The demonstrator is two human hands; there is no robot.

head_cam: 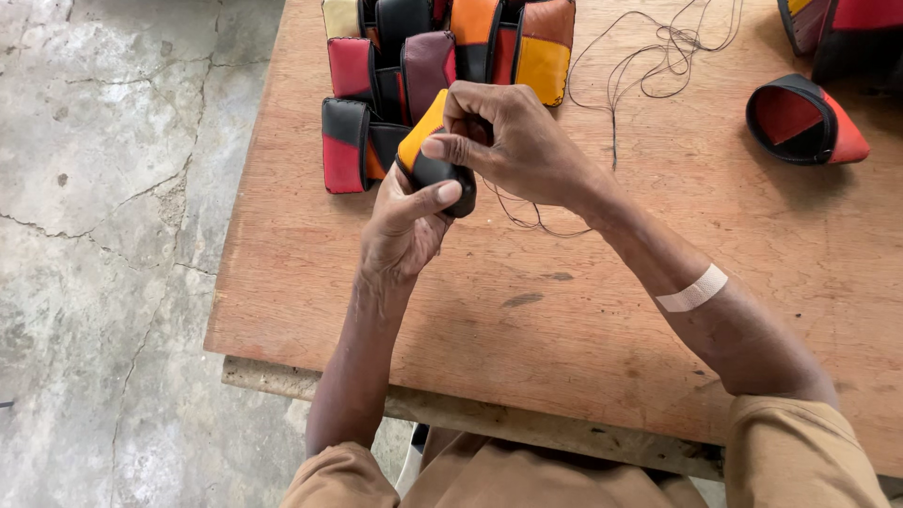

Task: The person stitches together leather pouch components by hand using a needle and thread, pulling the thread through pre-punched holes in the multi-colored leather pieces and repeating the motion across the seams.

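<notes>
I hold a small pouch [433, 160] in the air above the surface [564, 310], just in front of the row of finished pouches [414, 75]. It is orange on top and black below, stitched from panels of what looks like leather. My left hand [404, 226] cradles it from underneath, thumb pressed across the black end, fingers curled behind it where I cannot see them. My right hand [513, 141] comes over the top, fingertips pinched together at the pouch's upper edge — I judge they pinch a needle or the thread itself, though neither shows clearly between them.

A dark thread [611, 94] trails from under my right hand, loops across the wood and ends in a loose tangle near the far edge. A pale plaster [691, 289] sits on my right forearm.

The pouch should be light and fairly soft: the panels likely give under the thumb, yet the seamed edges look stiffer and keep the shape. The smooth skin could slip, so the sensible hold is the one I have — thumb on the rounded black end, fingers backing it, leaving the edge free. The thread is the delicate part; a hard tug could snag the tangle.

Off to the right lies an open red and black pouch [804, 120], well apart from my hands. Cracked concrete floor [113, 235] shows to the left.
</notes>
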